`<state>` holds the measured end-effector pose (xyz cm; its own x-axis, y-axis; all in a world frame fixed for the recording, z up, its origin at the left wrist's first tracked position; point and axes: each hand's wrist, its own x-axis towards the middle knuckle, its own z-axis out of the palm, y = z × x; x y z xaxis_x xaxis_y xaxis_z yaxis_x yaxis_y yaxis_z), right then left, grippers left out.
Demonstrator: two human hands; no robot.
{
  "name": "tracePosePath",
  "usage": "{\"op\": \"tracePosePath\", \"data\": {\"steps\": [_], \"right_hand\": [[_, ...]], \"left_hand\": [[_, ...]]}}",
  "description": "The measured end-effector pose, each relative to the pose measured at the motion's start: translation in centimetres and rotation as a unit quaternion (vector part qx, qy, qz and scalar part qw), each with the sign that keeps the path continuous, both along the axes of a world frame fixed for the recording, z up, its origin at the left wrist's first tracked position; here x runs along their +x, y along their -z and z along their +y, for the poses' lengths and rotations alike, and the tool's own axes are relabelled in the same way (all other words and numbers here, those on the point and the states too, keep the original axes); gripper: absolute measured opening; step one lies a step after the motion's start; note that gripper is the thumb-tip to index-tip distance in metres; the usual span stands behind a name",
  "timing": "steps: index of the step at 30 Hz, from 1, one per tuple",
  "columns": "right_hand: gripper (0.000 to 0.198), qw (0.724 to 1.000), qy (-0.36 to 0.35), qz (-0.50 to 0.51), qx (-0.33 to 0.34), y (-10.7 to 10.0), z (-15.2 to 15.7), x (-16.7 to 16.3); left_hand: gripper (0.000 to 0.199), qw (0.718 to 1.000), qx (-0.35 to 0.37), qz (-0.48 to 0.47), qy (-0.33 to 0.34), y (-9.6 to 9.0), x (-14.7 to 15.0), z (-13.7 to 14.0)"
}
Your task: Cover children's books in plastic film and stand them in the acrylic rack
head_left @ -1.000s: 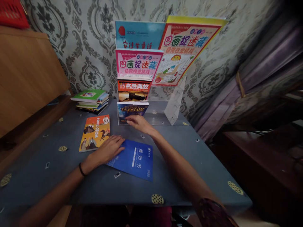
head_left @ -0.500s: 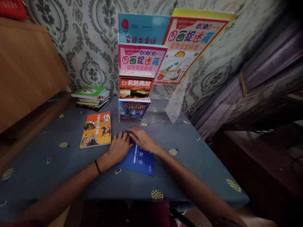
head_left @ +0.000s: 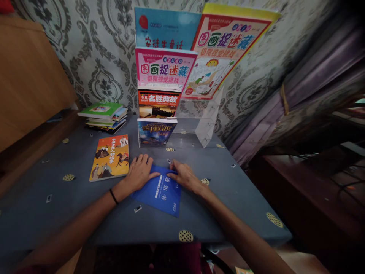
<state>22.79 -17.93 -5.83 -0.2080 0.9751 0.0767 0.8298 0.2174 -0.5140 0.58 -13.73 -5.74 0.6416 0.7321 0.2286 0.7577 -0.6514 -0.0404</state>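
A blue folded sheet (head_left: pixel 168 203) with white lettering and "2022" lies on the table between my hands. My left hand (head_left: pixel 139 172) rests flat at its left far side, fingers stretched forward and thumb reaching onto the blue cover. On the other side, my right hand (head_left: pixel 186 178) touches the sheet's right edge. Its fingers are half bent, with a gap between them and the thumb, which points left. The sheet's far right part is hidden beneath this hand. Just left of my left hand lies an orange book (head_left: pixel 110 158) with drawn figures and a horse.
A clear tiered rack (head_left: pixel 207 127) at the back holds several upright books, including a pink book (head_left: pixel 164 68) and a red-and-yellow book (head_left: pixel 225 53). A stack of books (head_left: pixel 104 114) sits at the back left. A patterned dark cloth (head_left: pixel 228 213) covers the table.
My hands have moved apart from near each other at the sheet's far edge, uncovering more of its cover. The right fingers have bent. The view has shifted slightly.
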Motion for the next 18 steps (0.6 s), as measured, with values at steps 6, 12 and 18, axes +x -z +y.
{"op": "tracePosePath", "data": {"steps": [6,12,18], "right_hand": [[0.007,0.994,0.035,0.091,0.040,0.7,2.7,1.1],[0.010,0.996,0.061,0.013,0.069,0.9,4.0,1.5],[0.032,0.991,-0.020,-0.040,0.129,1.1,1.8,-3.4]], "left_hand": [[0.036,0.997,-0.029,-0.045,0.061,0.2,0.2,-1.1],[0.042,0.994,-0.056,-0.049,0.080,1.6,0.7,-1.6],[0.053,0.996,-0.068,-0.042,0.051,1.9,0.0,-0.7]]}}
